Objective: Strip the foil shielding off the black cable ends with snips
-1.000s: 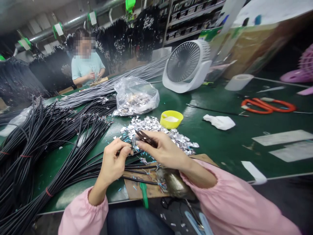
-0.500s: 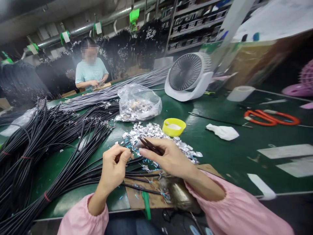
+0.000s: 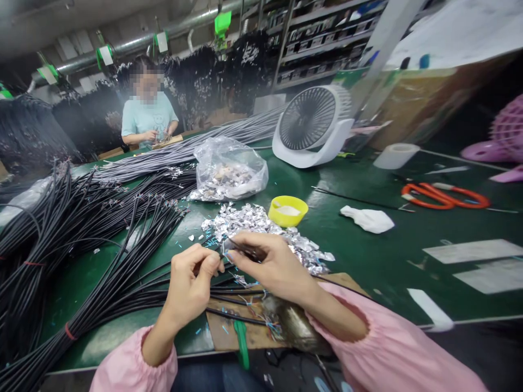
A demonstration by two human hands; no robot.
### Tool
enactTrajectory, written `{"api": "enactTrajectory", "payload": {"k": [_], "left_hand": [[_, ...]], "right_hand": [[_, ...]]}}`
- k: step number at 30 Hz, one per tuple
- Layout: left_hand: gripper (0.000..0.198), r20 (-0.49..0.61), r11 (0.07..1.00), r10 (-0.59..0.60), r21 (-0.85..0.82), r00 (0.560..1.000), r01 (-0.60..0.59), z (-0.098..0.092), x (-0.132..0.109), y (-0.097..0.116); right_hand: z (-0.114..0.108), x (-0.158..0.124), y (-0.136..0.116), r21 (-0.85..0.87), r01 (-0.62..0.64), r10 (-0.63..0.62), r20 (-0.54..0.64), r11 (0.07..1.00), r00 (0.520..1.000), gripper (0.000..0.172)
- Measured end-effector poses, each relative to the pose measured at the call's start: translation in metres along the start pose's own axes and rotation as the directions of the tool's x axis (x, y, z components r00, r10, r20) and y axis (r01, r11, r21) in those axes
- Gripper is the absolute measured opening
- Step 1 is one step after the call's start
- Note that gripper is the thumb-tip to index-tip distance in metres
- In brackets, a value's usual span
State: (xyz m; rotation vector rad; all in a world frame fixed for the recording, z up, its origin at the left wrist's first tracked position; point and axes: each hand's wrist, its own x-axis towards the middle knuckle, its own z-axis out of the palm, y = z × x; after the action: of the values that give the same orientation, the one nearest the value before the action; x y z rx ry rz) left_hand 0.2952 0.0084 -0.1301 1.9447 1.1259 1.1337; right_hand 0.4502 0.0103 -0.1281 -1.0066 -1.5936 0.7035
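Note:
My left hand (image 3: pixel 190 283) is closed, pinching the stripped end of a thin black cable (image 3: pixel 229 291) just above the table edge. My right hand (image 3: pixel 272 267) is closed on dark tweezers (image 3: pixel 245 249), whose tips meet the cable end between my two hands. Behind my hands lies a heap of silver foil scraps (image 3: pixel 261 223). Under my wrists is a brown board (image 3: pixel 229 326) with several stripped cable ends on it. Big bundles of black cables (image 3: pixel 81 245) spread over the left of the green table (image 3: pixel 368 256).
A clear bag of foil scraps (image 3: pixel 229 171), a yellow bowl (image 3: pixel 288 210), a white crumpled cloth (image 3: pixel 368 219), orange scissors (image 3: pixel 445 195), a tape roll (image 3: pixel 396 155) and a white fan (image 3: pixel 312 125) stand on the table. Grey cables (image 3: pixel 204 144) run toward another person (image 3: pixel 149 117) working at the far side.
The tweezers have tilted lower toward the cable end and my hands have come slightly closer together. The view shifted a little.

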Motion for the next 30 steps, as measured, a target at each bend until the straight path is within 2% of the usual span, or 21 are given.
{"api": "enactTrajectory", "payload": {"k": [2, 7, 9, 12, 14, 16, 19, 22, 24, 26, 28, 30], "left_hand": [[0.035, 0.013, 1.000, 0.007, -0.010, 1.000, -0.007, -0.002, 0.000, 0.001], [0.032, 0.009, 0.997, 0.021, 0.076, 1.000, -0.021, -0.002, 0.000, 0.001], [0.027, -0.009, 0.994, 0.051, 0.099, 0.999, -0.050, -0.001, -0.001, 0.001], [0.020, -0.063, 0.992, 0.105, 0.076, 0.993, -0.100, 0.000, -0.002, 0.000], [0.020, -0.119, 0.992, 0.119, 0.059, 0.986, -0.113, 0.001, -0.003, -0.001], [0.018, -0.175, 0.990, 0.134, 0.072, 0.976, -0.123, 0.002, -0.003, -0.001], [0.012, -0.216, 0.978, 0.186, 0.133, 0.958, -0.160, 0.004, -0.003, -0.003], [0.015, -0.204, 0.955, 0.254, 0.209, 0.946, -0.212, 0.006, -0.003, -0.006], [0.016, -0.211, 0.942, 0.286, 0.239, 0.935, -0.235, 0.008, -0.004, -0.008], [0.016, -0.237, 0.943, 0.287, 0.238, 0.928, -0.231, 0.008, -0.005, -0.009], [0.014, -0.254, 0.953, 0.264, 0.219, 0.930, -0.211, 0.007, -0.006, -0.009], [0.013, -0.282, 0.962, 0.236, 0.199, 0.930, -0.184, 0.005, -0.007, -0.007]], "right_hand": [[-0.001, 0.001, -0.002, 0.016, -0.019, 0.019, -0.004, 1.000, 1.000, 0.016], [-0.005, 0.001, -0.006, 0.045, 0.056, -0.054, -0.054, 0.997, 0.997, 0.023], [-0.006, 0.001, -0.005, 0.101, -0.014, 0.019, -0.044, 0.995, 0.999, 0.027], [-0.006, 0.001, -0.005, 0.213, -0.179, 0.169, 0.063, 0.961, 0.984, 0.037], [-0.006, 0.000, -0.005, 0.228, -0.234, 0.215, 0.107, 0.945, 0.971, 0.039], [-0.004, -0.001, -0.006, 0.173, -0.180, 0.171, 0.066, 0.968, 0.983, 0.035], [0.000, -0.005, -0.005, -0.015, 0.068, -0.069, -0.088, 0.998, 0.994, 0.019], [0.002, -0.009, -0.003, -0.209, 0.299, -0.333, -0.153, 0.931, 0.930, 0.010], [0.002, -0.011, -0.003, -0.267, 0.379, -0.427, -0.152, 0.886, 0.892, 0.010], [0.002, -0.011, -0.003, -0.256, 0.362, -0.409, -0.162, 0.896, 0.898, 0.009], [0.000, -0.010, -0.003, -0.195, 0.274, -0.308, -0.172, 0.942, 0.936, 0.007], [-0.001, -0.008, -0.002, -0.148, 0.186, -0.210, -0.166, 0.971, 0.964, 0.017]]}}
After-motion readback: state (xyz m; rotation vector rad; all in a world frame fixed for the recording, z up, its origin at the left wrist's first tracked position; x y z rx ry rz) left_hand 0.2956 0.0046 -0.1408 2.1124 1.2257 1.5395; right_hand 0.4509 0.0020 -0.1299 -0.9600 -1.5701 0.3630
